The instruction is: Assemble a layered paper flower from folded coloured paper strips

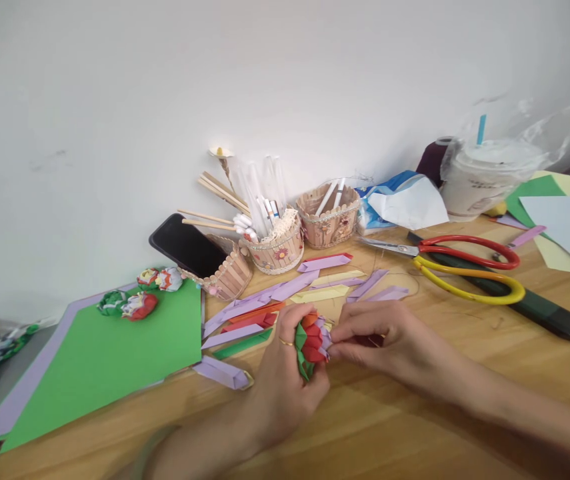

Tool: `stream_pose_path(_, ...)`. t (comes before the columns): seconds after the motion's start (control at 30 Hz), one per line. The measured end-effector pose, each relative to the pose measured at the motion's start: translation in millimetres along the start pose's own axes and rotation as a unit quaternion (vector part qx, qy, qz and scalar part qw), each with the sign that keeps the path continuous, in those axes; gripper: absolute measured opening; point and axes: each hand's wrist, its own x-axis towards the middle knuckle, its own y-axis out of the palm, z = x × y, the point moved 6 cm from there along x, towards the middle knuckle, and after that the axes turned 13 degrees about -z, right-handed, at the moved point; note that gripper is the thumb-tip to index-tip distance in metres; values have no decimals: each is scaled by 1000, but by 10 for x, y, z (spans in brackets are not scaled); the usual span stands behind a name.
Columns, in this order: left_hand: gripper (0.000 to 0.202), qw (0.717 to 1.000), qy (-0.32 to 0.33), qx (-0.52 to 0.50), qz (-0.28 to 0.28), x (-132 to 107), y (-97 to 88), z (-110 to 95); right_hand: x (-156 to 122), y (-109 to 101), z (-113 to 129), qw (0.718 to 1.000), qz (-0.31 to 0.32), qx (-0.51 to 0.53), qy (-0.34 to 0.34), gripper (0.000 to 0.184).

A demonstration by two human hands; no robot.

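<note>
My left hand (285, 380) is wrapped round a small folded paper flower (311, 341) of red, green, orange and lilac petals, held just above the wooden table (405, 427). A ring shows on one left finger. My right hand (372, 337) meets it from the right, fingertips pinched on a lilac petal at the flower's right side. Folded paper strips (265, 303) in lilac, yellow, red and green lie fanned out just behind both hands.
A green sheet (115, 353) over lilac paper lies left, with finished paper flowers (137, 303) on it. Behind stand stick-built baskets (275, 250) with pens and sticks, a black phone (185, 248), red-and-yellow scissors (465, 267), a lidded drink cup (489, 177) and coloured sheets (565, 220).
</note>
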Motion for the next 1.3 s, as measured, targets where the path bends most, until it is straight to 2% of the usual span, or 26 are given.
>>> stream_pose_path(0.47, 68, 999, 53, 0, -3, -17, 8, -51, -18, 21, -114, 995, -16, 1, 94, 14)
stream_pose_path(0.57, 68, 999, 48, -1, -6, -17, 3, -42, -9, 19, -97, 996, -3, 2, 86, 17)
stream_pose_path(0.73, 63, 1000, 10, 5, -14, -10, -24, 7, -1, 3, -5, 999, 37, -2, 32, 21)
stream_pose_path(0.83, 64, 1000, 17, 4, -8, -4, -18, -6, 0, -16, -14, 999, 30, -24, 33, 20)
stream_pose_path(1.1, 66, 997, 74, 13, -4, -15, 13, -69, -8, -5, -79, 997, 11, -4, 81, 14)
stream_pose_path(1.3, 70, 995, 98, 15, -3, -30, 13, -99, -39, 14, -140, 987, 19, 40, 156, 12)
